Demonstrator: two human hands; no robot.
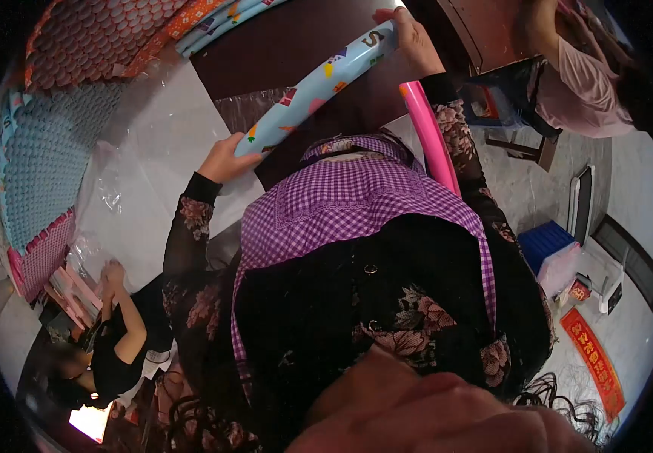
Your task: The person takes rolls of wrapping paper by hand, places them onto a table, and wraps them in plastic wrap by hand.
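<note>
The patterned blue roll is held aslant over the dark bench, in front of the purple checked apron. The left hand is closed round the roll's nearer end, thumb against its side; the right hand is curled over its farther end, with part of the grip hidden. As both holds sit at the very ends, the middle has no support, so a loose grip at either end could let the roll tip, or let its layers slide out lengthwise. Squeezing too hard might crease the glossy sheet. The pink roll lies to the right of the blue roll, close along the right forearm; what supports it cannot be told, and an outward swing of that elbow could knock it down. Clear film lies beside the blue roll near the left hand, and might cling or drag if the roll dipped onto it. Left of the blue roll, the loose plastic could snag the left sleeve.
</note>
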